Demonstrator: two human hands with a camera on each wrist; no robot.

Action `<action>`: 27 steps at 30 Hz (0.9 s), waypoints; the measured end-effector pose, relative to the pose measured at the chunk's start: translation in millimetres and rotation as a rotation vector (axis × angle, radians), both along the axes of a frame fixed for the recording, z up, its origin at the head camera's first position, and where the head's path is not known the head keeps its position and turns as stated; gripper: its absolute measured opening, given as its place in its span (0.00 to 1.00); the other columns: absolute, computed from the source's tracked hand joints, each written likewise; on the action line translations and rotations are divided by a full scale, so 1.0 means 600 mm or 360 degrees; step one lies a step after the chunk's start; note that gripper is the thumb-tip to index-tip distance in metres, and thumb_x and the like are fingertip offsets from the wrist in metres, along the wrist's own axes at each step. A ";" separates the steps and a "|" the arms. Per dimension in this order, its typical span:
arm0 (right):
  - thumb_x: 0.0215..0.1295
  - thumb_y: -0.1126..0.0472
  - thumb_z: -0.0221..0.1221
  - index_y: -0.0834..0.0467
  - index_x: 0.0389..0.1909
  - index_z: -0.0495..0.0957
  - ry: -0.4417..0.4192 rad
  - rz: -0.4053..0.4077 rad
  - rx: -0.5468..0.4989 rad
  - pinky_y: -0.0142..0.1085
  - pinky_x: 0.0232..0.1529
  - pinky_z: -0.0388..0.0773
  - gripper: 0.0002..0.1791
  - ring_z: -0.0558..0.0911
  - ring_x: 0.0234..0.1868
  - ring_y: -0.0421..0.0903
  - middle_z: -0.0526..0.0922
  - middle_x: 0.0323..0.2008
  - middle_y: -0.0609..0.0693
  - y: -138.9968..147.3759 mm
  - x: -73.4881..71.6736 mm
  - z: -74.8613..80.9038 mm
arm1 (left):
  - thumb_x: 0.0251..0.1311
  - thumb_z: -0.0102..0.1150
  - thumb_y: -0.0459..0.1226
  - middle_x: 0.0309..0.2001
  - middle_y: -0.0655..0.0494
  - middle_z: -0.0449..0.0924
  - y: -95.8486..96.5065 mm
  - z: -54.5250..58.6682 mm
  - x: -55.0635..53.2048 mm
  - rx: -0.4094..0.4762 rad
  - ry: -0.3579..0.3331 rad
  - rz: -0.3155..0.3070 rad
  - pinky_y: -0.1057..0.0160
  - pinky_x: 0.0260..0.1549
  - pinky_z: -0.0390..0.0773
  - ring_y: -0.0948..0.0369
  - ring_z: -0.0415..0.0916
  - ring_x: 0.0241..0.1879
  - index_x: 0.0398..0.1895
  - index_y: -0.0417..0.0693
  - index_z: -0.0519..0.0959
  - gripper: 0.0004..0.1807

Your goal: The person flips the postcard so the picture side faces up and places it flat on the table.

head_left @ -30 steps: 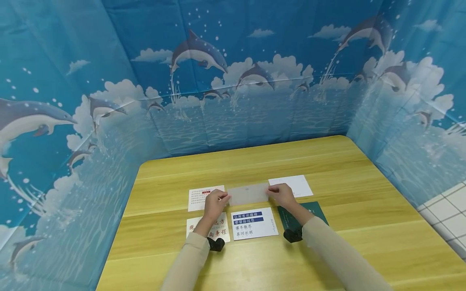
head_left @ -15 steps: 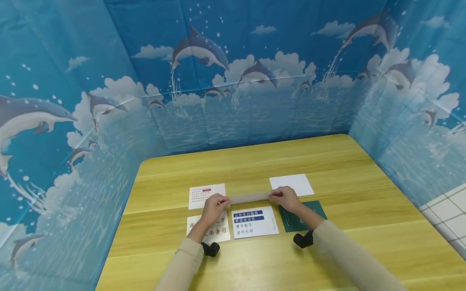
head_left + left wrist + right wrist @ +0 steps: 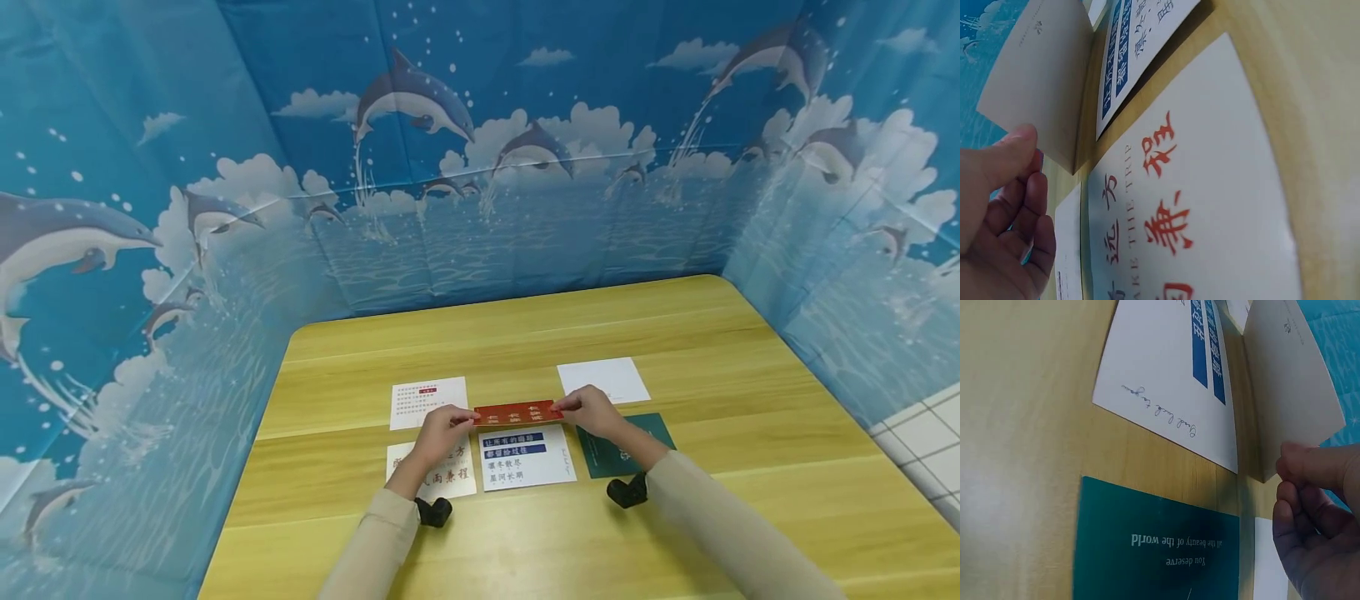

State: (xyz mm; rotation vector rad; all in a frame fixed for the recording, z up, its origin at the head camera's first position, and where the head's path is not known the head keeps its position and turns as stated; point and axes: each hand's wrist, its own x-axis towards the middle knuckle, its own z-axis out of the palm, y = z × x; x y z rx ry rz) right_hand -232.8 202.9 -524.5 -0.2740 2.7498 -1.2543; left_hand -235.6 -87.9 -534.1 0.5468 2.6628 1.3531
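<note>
A red postcard [image 3: 517, 413] with pale lettering is held by its two short ends between the hands, in the back row of cards. My left hand [image 3: 442, 433] pinches its left end with thumb and fingers; my right hand [image 3: 592, 410] pinches the right end. Both wrist views show the card's plain whitish back [image 3: 1047, 69] with a small mark, standing tilted up from the table. Just in front lies a white card with blue bands [image 3: 527, 458]. Beneath the left forearm is a card with red lettering [image 3: 1166, 206]. A dark green card [image 3: 1154, 544] lies under the right wrist.
On the yellow wood-grain table [image 3: 510, 550], a white card with small red print [image 3: 412, 404] lies at the back left and a mostly blank white card [image 3: 611, 379] at the back right. A blue dolphin-print curtain [image 3: 480, 225] stands behind the table.
The held card has turned over: its whitish side faced the head camera, narrowed to a thin strip, and now the red lettered side shows. Both hands keep their pinch on its ends.
</note>
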 end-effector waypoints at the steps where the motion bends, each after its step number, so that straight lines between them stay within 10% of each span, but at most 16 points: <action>1: 0.56 0.71 0.60 0.66 0.35 0.83 -0.0016 -0.0007 0.0006 0.36 0.33 0.77 0.07 0.78 0.34 0.47 0.82 0.36 0.57 0.000 -0.004 -0.002 | 0.61 0.56 0.34 0.39 0.55 0.79 0.002 -0.001 -0.003 -0.0019 0.0000 0.0001 0.61 0.39 0.74 0.59 0.74 0.39 0.41 0.45 0.83 0.09; 16: 0.62 0.66 0.53 0.69 0.44 0.79 -0.0207 -0.0189 0.0000 0.32 0.17 0.64 0.13 0.67 0.15 0.44 0.81 0.33 0.56 -0.023 -0.045 -0.013 | 0.63 0.48 0.29 0.47 0.46 0.78 0.029 -0.005 -0.046 -0.0175 -0.0155 0.0029 0.66 0.28 0.72 0.56 0.75 0.35 0.47 0.38 0.80 0.13; 27: 0.57 0.61 0.62 0.69 0.47 0.78 -0.0086 -0.0215 0.0182 0.37 0.32 0.76 0.19 0.77 0.35 0.48 0.80 0.44 0.61 -0.041 -0.052 -0.020 | 0.60 0.50 0.30 0.49 0.46 0.78 0.049 0.000 -0.053 -0.0307 -0.0104 0.0124 0.65 0.28 0.68 0.60 0.69 0.29 0.49 0.35 0.78 0.15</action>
